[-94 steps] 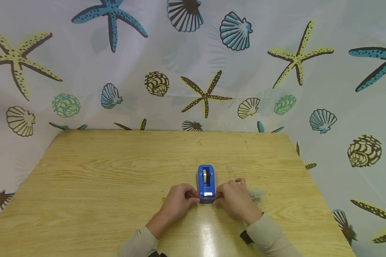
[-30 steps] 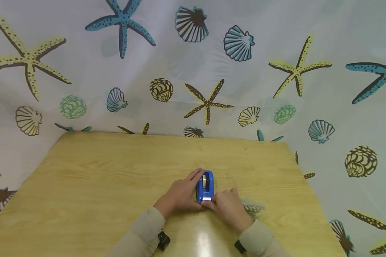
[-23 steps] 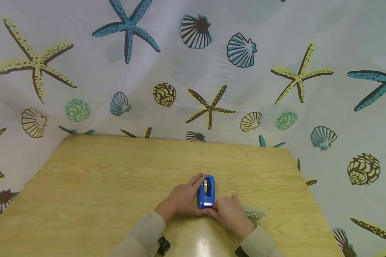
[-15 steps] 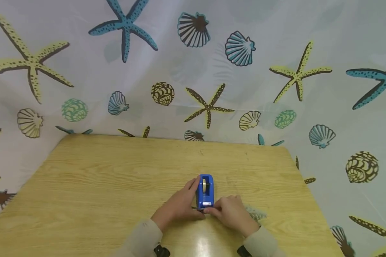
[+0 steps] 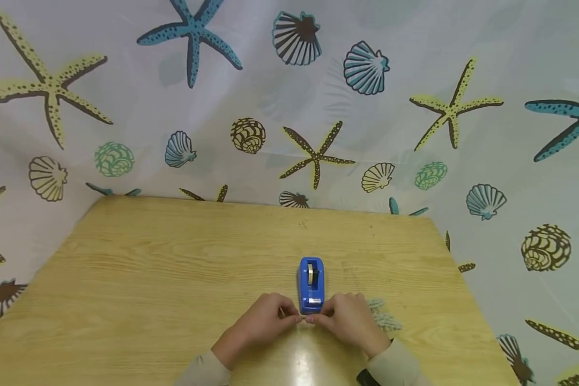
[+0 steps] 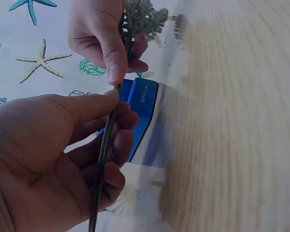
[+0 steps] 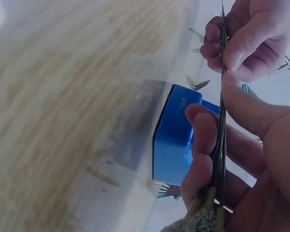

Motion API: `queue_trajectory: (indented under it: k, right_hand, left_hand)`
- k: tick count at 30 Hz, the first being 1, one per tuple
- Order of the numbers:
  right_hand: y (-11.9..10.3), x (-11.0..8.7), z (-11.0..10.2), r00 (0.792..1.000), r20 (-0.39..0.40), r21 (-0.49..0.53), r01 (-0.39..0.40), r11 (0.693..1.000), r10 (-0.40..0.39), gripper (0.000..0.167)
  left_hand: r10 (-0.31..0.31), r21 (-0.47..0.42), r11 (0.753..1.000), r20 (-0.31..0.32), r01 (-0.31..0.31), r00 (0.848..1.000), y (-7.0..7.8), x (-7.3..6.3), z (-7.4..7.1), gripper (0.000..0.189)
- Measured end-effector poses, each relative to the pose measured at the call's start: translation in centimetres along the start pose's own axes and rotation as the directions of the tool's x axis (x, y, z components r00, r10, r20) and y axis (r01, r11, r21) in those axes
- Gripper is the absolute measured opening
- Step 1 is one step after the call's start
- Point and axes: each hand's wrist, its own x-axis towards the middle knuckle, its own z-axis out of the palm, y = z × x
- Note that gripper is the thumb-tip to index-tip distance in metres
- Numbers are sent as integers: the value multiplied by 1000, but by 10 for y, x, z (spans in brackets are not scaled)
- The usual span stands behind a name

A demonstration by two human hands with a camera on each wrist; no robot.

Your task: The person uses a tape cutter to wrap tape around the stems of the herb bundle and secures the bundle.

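A thin bundle of dark green stems (image 6: 102, 159) runs through both hands, just in front of a blue tape dispenser (image 5: 311, 287). My left hand (image 5: 265, 323) pinches the stems between thumb and curled fingers. Right against it, my right hand (image 5: 351, 323) grips the same stems, the two thumb tips nearly meeting in the left wrist view. Grey-green, grainy flower heads (image 5: 386, 320) stick out past the right hand, partly hidden behind it in the head view. A pale tape roll (image 5: 310, 274) sits in the dispenser. Whether any tape lies round the stems I cannot tell.
A light wooden table (image 5: 173, 257) carries the dispenser. Behind and beside it hangs a white cloth (image 5: 289, 96) printed with starfish and shells. Both arms come in from the near edge in beige sleeves (image 5: 395, 364).
The left hand has left the dispenser's left side, where its fingers lay straight, and now pinches the stems beside the right thumb. The right hand stays on the stems.
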Motion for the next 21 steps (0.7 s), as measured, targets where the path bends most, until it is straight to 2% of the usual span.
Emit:
queue_trajectory:
  k: [8, 17, 21]
  right_hand:
    - [-4, -2, -3, 997, -26, 28, -75, 997, 76, 32]
    - [-8, -6, -6, 985, -92, 38, -143, 989, 145, 27]
    - [-11, -7, -7, 981, -99, 35, -167, 985, 169, 27]
  left_hand:
    - [19, -40, 999, -15, -20, 1000, 2, 3, 1, 11]
    - [-35, -50, 998, -56, 33, 998, 8, 6, 2, 7]
    - [-41, -69, 997, -72, 36, 997, 10, 6, 4, 6]
